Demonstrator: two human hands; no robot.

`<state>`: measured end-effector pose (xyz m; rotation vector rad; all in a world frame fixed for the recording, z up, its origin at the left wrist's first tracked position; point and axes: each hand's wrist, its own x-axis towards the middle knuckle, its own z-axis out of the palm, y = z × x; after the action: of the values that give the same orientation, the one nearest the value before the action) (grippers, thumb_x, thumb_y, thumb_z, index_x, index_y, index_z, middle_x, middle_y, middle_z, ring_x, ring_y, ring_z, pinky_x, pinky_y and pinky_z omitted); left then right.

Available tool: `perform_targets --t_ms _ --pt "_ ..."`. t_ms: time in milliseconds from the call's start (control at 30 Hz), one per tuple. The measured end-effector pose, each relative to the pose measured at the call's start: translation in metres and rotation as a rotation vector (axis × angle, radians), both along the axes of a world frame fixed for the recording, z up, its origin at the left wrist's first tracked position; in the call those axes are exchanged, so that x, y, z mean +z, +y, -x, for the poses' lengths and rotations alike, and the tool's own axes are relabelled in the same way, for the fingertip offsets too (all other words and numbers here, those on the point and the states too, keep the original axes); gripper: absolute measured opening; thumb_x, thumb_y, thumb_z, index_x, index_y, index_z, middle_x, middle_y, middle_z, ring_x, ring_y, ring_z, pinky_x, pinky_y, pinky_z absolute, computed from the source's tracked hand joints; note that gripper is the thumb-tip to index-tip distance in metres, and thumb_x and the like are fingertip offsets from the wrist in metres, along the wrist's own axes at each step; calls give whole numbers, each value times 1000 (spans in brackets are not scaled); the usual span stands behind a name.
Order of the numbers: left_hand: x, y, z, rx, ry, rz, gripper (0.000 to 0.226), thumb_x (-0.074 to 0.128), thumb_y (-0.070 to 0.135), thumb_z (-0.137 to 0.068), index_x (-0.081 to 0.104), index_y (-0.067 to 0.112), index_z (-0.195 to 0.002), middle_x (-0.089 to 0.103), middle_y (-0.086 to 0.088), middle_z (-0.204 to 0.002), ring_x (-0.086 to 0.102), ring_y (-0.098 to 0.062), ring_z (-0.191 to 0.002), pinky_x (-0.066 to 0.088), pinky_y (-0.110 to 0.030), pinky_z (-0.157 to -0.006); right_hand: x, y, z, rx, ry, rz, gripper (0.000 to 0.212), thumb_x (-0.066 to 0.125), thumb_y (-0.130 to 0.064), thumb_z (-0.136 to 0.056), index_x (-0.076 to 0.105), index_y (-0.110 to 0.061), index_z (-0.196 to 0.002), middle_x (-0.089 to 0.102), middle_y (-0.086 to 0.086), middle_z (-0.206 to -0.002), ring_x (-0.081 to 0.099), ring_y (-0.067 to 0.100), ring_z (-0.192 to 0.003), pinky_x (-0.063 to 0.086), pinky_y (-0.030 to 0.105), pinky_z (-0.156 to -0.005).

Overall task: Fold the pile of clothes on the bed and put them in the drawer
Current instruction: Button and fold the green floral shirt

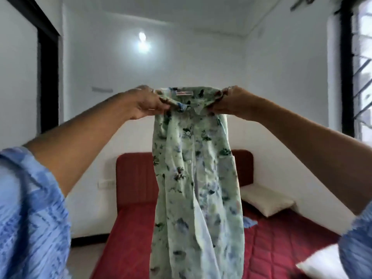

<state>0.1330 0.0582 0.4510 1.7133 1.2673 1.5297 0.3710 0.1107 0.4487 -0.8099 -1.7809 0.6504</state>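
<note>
Shirt hangs pinched by left hand, right hand.

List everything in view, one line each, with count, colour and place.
shirt: one, pale green with dark floral print, held up by its collar, hanging in mid-air at centre
bed: one, red cover and red headboard, below and behind the shirt
pillows: two, white, on the right side of the bed
blue cloth: one piece, on the bed right of the shirt
lamp: one, lit, on the far white wall
window: one, dark frame, right edge
left hand: pinches the collar's left end
right hand: pinches the collar's right end
</note>
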Motion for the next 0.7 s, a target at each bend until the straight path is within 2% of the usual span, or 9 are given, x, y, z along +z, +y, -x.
perform_targets --t_ms 133,200,233,300,333,400,500,600,700 --pt "25 0 12 328 198 -190 14 68 -2 -81 64 0 -95 66 -12 -88 65 -17 -70 60 -31 -69 27 -7 11 -204 -5 -192 22 60 3 -87 59 16 -106 60 14 -74 57 5 -39 50 17 -42" --pt "30 -1 17 528 397 -259 7 64 5 -81 64 2 -87 67 -13 -79 65 -20 -58 55 -30 -51 34 -6 16 -359 -42 -268 10 63 -7 -85 64 1 -91 54 9 -62 51 8 -36 39 17 -34" --pt "29 -2 18 665 518 -292 6 61 7 -82 64 3 -86 66 -14 -80 66 -26 -65 49 -30 -50 35 -5 19 -443 -66 -302 9 65 -12 -84 63 -3 -84 54 7 -63 52 13 -44 39 19 -38" --pt "25 -1 18 856 662 -349 14 57 10 -85 66 5 -95 63 -18 -94 62 -37 -89 44 -34 -64 31 -5 25 -555 -117 -369 14 63 -18 -84 65 -4 -87 60 8 -81 57 22 -70 50 28 -58" --pt "22 1 17 877 658 -368 18 56 10 -87 66 5 -101 61 -20 -103 59 -39 -97 45 -36 -71 27 -5 28 -576 -127 -394 15 61 -18 -86 65 -4 -92 59 9 -94 56 25 -81 52 34 -70" --pt "19 0 13 774 498 -349 22 55 15 -91 63 3 -107 58 -19 -110 57 -38 -101 47 -38 -74 20 -9 33 -582 -97 -451 9 53 -17 -91 58 -14 -97 56 9 -104 54 26 -87 48 34 -72" --pt "25 -15 4 606 231 -366 28 53 22 -93 58 4 -114 59 -15 -112 60 -34 -99 55 -41 -79 20 -24 35 -598 -28 -540 8 40 -19 -98 47 -22 -99 59 7 -90 55 24 -73 44 32 -58" --pt "45 -41 -3 665 240 -530 33 47 22 -95 56 5 -122 60 -14 -115 58 -32 -105 47 -34 -79 39 -48 34 -588 76 -671 11 36 -21 -100 46 -19 -103 62 10 -83 60 29 -69 53 45 -61" --pt "76 -75 -6 660 213 -705 33 51 27 -96 62 4 -117 64 -14 -115 59 -30 -108 38 -27 -76 72 -80 27 -548 101 -824 8 38 -19 -100 45 -18 -103 62 9 -79 61 31 -65 55 53 -59"
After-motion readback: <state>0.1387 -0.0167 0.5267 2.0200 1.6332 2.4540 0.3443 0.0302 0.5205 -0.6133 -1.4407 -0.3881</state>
